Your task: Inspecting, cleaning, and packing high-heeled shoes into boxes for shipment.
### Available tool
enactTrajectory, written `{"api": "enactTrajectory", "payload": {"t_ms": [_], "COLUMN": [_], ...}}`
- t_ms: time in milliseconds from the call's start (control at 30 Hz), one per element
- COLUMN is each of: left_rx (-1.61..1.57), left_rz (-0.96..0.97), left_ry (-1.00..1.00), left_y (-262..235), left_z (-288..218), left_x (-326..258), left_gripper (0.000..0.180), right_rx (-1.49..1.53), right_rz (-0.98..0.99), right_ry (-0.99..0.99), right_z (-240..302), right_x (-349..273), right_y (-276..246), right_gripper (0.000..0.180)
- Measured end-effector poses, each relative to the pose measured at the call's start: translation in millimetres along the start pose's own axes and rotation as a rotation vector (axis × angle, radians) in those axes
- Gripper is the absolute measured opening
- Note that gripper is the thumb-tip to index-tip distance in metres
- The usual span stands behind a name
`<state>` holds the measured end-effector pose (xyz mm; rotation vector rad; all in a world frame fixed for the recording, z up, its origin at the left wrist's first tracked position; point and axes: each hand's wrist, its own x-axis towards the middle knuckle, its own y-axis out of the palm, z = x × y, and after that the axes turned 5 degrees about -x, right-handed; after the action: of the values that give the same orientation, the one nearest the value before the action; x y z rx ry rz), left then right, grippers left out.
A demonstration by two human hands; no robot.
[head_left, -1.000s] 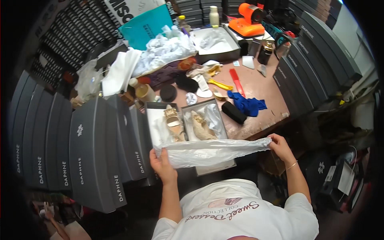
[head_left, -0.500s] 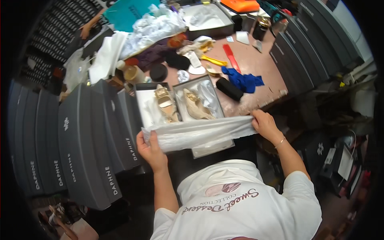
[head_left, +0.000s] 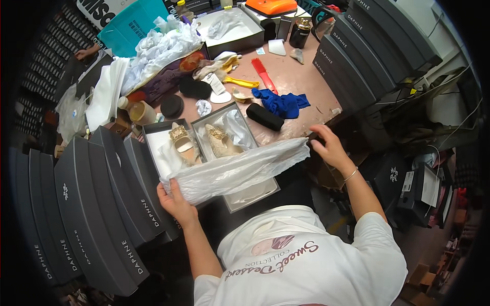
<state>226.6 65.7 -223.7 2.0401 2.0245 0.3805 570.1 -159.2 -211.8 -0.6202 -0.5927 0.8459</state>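
A strip of white tissue paper (head_left: 240,166) is stretched crosswise in front of me, above an open grey shoebox (head_left: 253,196). My left hand (head_left: 176,204) pinches its left end, thumb on top. At the other end my right hand (head_left: 329,148) has thumb and fingers apart, just beside the paper's tip. Behind the strip, one beige shoe (head_left: 185,148) with a gold ornament lies on white paper in the left-hand box part (head_left: 148,137). A matching shoe (head_left: 220,142) sits beside it in the right-hand part. The tissue covers the near portions of both shoes.
Dark shoeboxes stand in rows at left (head_left: 94,214) and far right (head_left: 377,46). On the pink table (head_left: 311,84) lie a black roll (head_left: 265,117), a blue cloth (head_left: 283,103), a red brush (head_left: 264,75) and a yellow-handled brush (head_left: 242,82). Crumpled white paper (head_left: 163,43) fills a bin behind.
My right hand has opened from its pinch on the tissue's right end. The left hand keeps its hold. The strip now slants up to the right, and the whole view has shifted.
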Motion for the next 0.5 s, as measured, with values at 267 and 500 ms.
{"api": "enactTrajectory", "payload": {"t_ms": [267, 500], "left_rx": [-0.108, -0.145], "left_rz": [0.077, 0.085], "left_ry": [-0.21, -0.284], "left_y": [-8, 2], "left_z": [3, -2], "left_x": [17, 26], "left_gripper": [0.023, 0.026], "right_rx": [-0.476, -0.478], "right_rz": [-0.015, -0.142], "right_ry": [-0.441, -0.464], "right_z": [0, -20], "right_x": [23, 36], "right_y": [67, 83], "right_gripper": [0.05, 0.046]}}
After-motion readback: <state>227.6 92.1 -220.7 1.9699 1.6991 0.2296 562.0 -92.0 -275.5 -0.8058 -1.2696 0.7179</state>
